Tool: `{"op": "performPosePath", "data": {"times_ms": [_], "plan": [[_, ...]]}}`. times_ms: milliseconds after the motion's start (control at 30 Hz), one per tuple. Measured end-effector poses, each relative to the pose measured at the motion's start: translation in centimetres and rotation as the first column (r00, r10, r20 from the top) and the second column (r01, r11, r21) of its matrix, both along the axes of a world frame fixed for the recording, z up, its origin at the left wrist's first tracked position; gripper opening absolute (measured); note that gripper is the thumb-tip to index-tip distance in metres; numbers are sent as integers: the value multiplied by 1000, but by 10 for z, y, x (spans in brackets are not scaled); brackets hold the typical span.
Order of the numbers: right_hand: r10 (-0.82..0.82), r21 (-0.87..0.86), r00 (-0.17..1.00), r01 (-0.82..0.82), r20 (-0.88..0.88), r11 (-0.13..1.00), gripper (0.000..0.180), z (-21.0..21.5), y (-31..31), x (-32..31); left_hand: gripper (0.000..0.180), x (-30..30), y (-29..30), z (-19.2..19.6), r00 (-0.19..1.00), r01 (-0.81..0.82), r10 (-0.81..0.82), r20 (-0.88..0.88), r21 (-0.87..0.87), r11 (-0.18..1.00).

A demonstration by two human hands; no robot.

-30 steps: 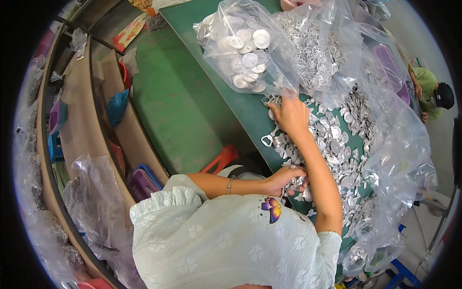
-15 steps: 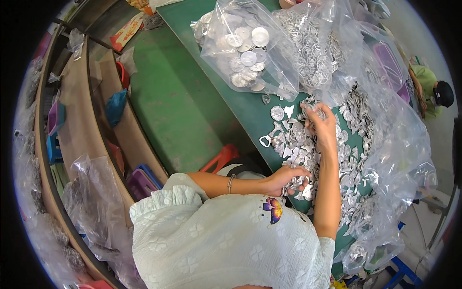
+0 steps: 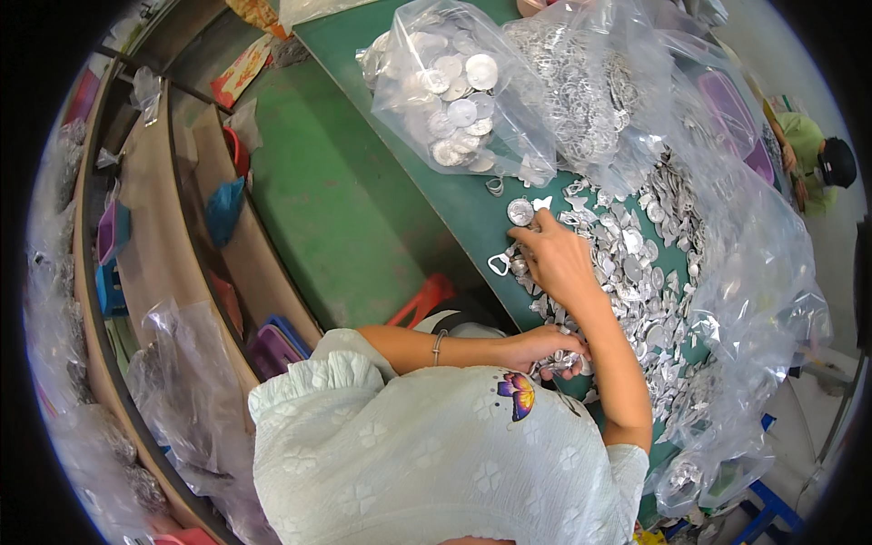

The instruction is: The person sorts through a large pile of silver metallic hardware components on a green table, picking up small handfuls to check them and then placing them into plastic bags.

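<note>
A spread of small silver-coloured metal pieces (image 3: 633, 241), flat shapes and round discs, lies on the green tabletop (image 3: 436, 182). Over its left side my right hand (image 3: 556, 261) reaches down with fingers apart, its fingertips among the pieces. Beside those fingertips lie a round medallion (image 3: 520, 212) and a butterfly-shaped piece (image 3: 542, 203). A bottle-opener-like loop (image 3: 499, 263) rests just left of that hand. Close to my body, my left hand (image 3: 549, 345) is curled around several metal pieces (image 3: 561, 361). My right forearm passes just beside it.
Clear plastic bags bulge with silver discs (image 3: 463, 109) and ring-shaped pieces (image 3: 581, 91) at the table's far end. Loose plastic sheeting (image 3: 754, 272) covers the right side, near a purple basket (image 3: 727, 113). A shelf (image 3: 150, 227) stands left. Another person (image 3: 808, 163) is at far right.
My right hand has come left and nearer across the pile; the ring-like pieces it held are no longer seen in it. My left hand keeps its handful near the same spot.
</note>
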State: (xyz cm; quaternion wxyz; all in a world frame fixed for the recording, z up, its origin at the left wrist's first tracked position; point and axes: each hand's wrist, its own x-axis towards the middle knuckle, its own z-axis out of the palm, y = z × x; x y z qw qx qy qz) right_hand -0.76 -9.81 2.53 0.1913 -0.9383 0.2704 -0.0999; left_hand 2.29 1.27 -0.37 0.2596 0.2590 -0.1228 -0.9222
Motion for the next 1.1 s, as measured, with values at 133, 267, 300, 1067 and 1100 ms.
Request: {"op": "performPosePath", "data": {"times_ms": [133,267,300,1067,1100], "plan": [[12,-150,998,-2,63,989,16,-11,-9,-14,20,-2,-8,2,995,97,-97,-9,36,995],[-256,-94,944,280,207,955,14,-3,-14,-46,16,4,-16,1,998,63,-64,12,63,996],[-324,5,887,342,328,940,15,4,-12,-58,17,8,-19,3,999,51,-50,-15,77,996],[-444,715,-608,690,658,114,18,65,138,-482,19,-24,-25,6,997,75,-77,7,147,986],[-473,747,-593,609,651,266,18,71,139,-457,19,-28,-24,8,997,74,-73,-13,160,984]]}}
